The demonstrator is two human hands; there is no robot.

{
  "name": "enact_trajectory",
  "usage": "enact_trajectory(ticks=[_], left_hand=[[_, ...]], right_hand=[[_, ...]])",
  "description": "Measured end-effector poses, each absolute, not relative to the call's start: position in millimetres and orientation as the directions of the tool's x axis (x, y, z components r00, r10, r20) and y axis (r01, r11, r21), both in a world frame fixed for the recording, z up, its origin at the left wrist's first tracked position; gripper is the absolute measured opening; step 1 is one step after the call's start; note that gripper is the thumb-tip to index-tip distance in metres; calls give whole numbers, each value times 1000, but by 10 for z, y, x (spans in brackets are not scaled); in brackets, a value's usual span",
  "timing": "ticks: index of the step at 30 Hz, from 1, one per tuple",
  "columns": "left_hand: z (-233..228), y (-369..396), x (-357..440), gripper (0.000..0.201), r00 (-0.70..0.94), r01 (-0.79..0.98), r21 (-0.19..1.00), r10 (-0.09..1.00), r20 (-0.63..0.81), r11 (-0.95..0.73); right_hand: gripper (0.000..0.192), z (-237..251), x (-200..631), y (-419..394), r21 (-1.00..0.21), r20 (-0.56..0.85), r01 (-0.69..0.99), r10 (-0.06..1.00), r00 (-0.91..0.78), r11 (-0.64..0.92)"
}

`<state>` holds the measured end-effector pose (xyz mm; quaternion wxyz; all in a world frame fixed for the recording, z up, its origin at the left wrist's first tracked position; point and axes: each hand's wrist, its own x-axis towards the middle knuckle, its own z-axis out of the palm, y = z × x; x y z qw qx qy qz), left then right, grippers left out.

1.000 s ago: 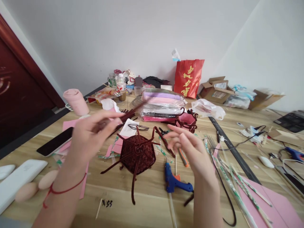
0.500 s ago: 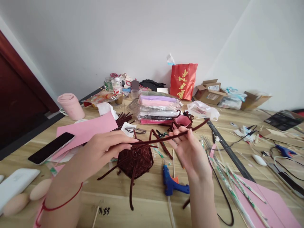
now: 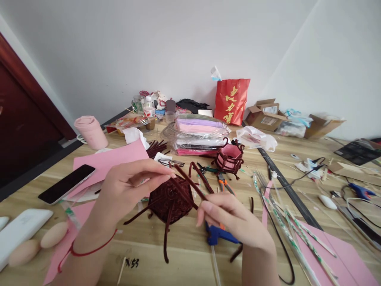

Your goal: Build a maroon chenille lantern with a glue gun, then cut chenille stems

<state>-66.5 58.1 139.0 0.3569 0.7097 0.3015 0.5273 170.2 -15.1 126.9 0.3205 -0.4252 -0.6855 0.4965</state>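
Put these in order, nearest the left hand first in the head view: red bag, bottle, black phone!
From the left hand:
1. Black phone: just left.
2. Bottle: farther back.
3. Red bag: back, off right.

My view is bright, under soft, even, cool light whose source I cannot see. The wall [image 3: 166, 43] pales toward 2 o'clock and greys toward 11, while the door [image 3: 24, 103] at 9 o'clock sinks into dim red. Highlights glint on the plastic-wrapped packs [image 3: 202, 137] at 12 o'clock from my hands. Shadows on the surface [image 3: 149, 248] are faint and soft-edged. At 7 o'clock, the brown woven piece [image 3: 181, 211] is so dark its texture nearly merges. Wide-angle distortion leans the door and stretches the black object [image 3: 358, 153] at 3 o'clock, which looks soft.
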Motion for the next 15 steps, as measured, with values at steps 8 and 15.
enact_trajectory(ticks=[8,15], left_hand=[[1377,376,-488,29,87,-98,871,867,490,-482],[1374,370,-491,24,16,-83,868,870,493,-490]], right_hand=[[42,1316,1486,-244,-876,161,351,886,-434,331],[39,1324,1470,-299,-860,167,375,885,-434,346]])
